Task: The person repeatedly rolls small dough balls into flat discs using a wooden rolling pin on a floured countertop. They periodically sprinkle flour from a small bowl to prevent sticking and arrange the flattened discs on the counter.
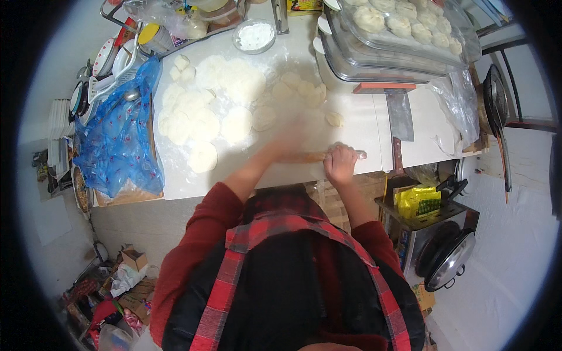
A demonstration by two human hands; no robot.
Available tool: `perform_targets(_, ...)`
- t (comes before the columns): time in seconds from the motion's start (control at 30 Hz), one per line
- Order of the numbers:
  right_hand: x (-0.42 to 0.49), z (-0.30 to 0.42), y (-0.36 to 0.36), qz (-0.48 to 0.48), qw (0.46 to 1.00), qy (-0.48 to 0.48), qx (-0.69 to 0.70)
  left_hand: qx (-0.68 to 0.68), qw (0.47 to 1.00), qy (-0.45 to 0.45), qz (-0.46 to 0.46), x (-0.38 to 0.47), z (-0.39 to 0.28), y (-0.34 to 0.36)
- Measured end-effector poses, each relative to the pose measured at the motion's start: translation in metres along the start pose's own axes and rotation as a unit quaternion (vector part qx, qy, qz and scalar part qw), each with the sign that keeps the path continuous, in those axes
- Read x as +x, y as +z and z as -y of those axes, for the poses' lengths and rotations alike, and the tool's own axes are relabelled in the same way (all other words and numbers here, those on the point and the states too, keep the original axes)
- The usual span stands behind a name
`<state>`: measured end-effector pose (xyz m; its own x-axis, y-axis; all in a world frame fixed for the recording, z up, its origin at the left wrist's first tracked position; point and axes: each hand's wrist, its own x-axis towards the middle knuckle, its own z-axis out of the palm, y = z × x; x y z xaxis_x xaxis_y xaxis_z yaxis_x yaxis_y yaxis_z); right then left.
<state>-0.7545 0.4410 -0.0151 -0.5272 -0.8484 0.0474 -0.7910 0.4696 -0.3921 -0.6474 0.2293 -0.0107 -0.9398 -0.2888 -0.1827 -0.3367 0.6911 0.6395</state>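
My right hand (pixel 340 163) is closed around one end of a wooden rolling pin (pixel 307 157) near the table's front edge. Motion blurs my left hand (pixel 293 131) just above the pin's other end; whether it grips anything is unclear. Beyond it lie overlapping flattened dough pieces (pixel 298 89). To the left, many thin round dough wrappers (pixel 189 114) overlap on the floured white tabletop (pixel 281 173), with a single wrapper (pixel 203 156) nearest me. One small dough piece (pixel 335 119) sits beyond my right hand.
Stacked lidded glass containers (pixel 373 72) stand at the back right, filled dumplings (pixel 399 25) on top. A cleaver (pixel 400 116) lies at the right. A bowl of white powder (pixel 253 37) is at the back. Blue plastic sheeting (pixel 120 140) covers a board at the left.
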Motion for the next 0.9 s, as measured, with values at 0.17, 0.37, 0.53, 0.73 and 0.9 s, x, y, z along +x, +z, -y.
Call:
perform_targets(0.17,-0.011,0.041,0.005,0.057,0.997,-0.053,0.03,-0.046,0.997,-0.06,0.005,-0.039,-0.005,-0.019)
perform_targets(0.37,0.048,0.073,0.021,-0.048,0.992,0.011,-0.12,0.01,0.992,-0.113,0.056,-0.055,-0.014,-0.049)
perform_targets(0.53,0.104,0.07,0.042,-0.055,0.99,0.031,-0.124,0.015,0.998,0.013,0.064,-0.027,0.004,-0.056)
perform_targets(0.73,0.008,0.088,-0.008,0.034,0.998,0.025,-0.045,-0.053,0.994,-0.019,0.093,-0.04,0.034,-0.047)
perform_targets(0.9,0.012,0.091,-0.004,-0.015,0.998,0.011,-0.059,-0.123,0.99,-0.028,0.056,-0.062,0.034,-0.051)
